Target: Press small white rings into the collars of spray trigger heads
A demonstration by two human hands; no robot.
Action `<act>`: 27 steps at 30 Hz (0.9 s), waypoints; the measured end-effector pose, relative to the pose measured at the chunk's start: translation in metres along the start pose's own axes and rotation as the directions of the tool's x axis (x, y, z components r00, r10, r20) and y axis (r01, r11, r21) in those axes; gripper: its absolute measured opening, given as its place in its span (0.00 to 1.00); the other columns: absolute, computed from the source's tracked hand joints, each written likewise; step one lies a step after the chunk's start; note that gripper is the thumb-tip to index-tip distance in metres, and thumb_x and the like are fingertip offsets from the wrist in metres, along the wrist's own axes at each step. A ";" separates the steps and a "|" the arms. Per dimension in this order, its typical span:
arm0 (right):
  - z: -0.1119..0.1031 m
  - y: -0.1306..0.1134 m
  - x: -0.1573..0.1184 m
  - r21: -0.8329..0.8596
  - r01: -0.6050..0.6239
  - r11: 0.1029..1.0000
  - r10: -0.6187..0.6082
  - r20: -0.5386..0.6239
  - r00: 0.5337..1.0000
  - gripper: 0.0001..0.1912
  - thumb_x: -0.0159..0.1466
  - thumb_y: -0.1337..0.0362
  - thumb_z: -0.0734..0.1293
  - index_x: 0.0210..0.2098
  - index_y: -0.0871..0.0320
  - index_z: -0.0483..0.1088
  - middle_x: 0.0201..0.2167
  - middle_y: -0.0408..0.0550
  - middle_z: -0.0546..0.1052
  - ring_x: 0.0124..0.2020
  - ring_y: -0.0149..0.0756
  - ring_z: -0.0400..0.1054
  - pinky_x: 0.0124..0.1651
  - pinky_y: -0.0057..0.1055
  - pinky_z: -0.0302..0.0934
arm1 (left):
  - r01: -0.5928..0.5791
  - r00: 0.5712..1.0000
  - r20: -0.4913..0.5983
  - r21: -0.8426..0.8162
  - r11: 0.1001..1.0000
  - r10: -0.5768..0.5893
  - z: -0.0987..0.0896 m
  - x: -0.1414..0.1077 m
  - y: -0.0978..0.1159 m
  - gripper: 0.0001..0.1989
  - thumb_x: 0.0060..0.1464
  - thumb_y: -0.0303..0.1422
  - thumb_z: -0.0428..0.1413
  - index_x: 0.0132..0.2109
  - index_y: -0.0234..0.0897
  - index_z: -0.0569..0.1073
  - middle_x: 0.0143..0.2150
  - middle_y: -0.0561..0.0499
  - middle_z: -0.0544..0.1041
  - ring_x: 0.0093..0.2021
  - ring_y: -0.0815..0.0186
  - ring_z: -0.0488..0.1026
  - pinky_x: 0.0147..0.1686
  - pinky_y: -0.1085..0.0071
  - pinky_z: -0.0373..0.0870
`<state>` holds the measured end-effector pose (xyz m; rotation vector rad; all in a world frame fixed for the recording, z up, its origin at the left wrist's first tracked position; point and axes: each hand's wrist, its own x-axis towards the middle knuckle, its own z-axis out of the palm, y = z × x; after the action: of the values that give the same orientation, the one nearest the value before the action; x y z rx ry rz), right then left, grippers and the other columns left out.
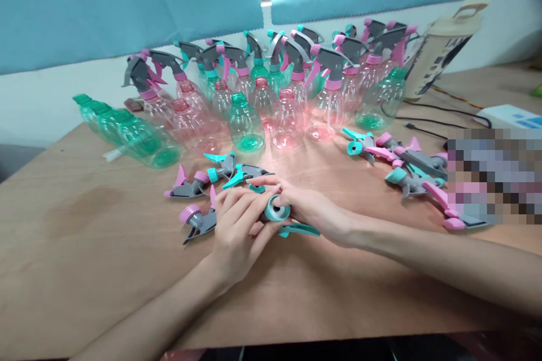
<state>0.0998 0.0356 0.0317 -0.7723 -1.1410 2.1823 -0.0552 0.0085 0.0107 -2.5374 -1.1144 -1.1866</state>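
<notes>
A grey and teal trigger spray head (300, 229) is held between both hands above the table, the open end of its collar facing me. My left hand (237, 231) is closed around its left side. From the right, my right hand (317, 215) grips it, the thumb at the collar opening where a white inner part shows. Much of the sprayer's body is hidden by my fingers. Just beyond my left hand lie loose sprayer heads, among them a pink-collared one (192, 216) and a teal one (249, 172).
Clear pink bottles (287, 124) and green bottles (246, 127) stand across the back, several topped with sprayers. Green bottles (139, 138) lie at the left. More sprayer heads (417, 180) lie at right, near a cream tumbler (440, 51), a black cable (440, 106) and a white box (514, 118).
</notes>
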 end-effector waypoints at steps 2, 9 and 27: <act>0.000 -0.002 0.000 0.000 -0.025 1.000 0.025 -0.003 1.000 0.23 0.56 0.71 0.56 0.52 0.53 0.59 0.26 0.40 0.66 0.33 0.34 0.69 0.35 0.30 0.59 | 0.012 1.000 0.014 -0.011 1.000 -0.012 0.000 0.000 0.000 0.11 0.58 0.33 0.55 0.47 0.36 0.70 0.36 0.49 0.75 0.39 0.61 0.68 0.42 0.63 0.62; 0.000 -0.009 -0.004 -0.028 -0.001 1.000 -0.001 -0.057 0.998 0.21 0.52 0.71 0.56 0.45 0.57 0.63 0.25 0.41 0.66 0.26 0.31 0.61 0.26 0.27 0.54 | -0.030 0.999 0.039 -0.021 0.999 0.031 -0.001 0.001 0.002 0.10 0.59 0.32 0.54 0.47 0.34 0.70 0.37 0.46 0.76 0.41 0.59 0.68 0.42 0.61 0.63; 0.008 -0.014 -0.008 -0.004 0.000 1.000 0.000 -0.107 0.994 0.16 0.53 0.71 0.57 0.41 0.59 0.67 0.27 0.43 0.66 0.29 0.32 0.60 0.33 0.29 0.58 | 0.025 1.000 -0.012 -0.013 1.000 -0.025 -0.004 0.005 0.001 0.10 0.58 0.33 0.55 0.47 0.36 0.70 0.35 0.49 0.76 0.39 0.60 0.69 0.41 0.61 0.61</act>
<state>0.1030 0.0326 0.0490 -0.8800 -1.0923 2.1123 -0.0550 0.0087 0.0173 -2.5302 -1.1427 -1.2174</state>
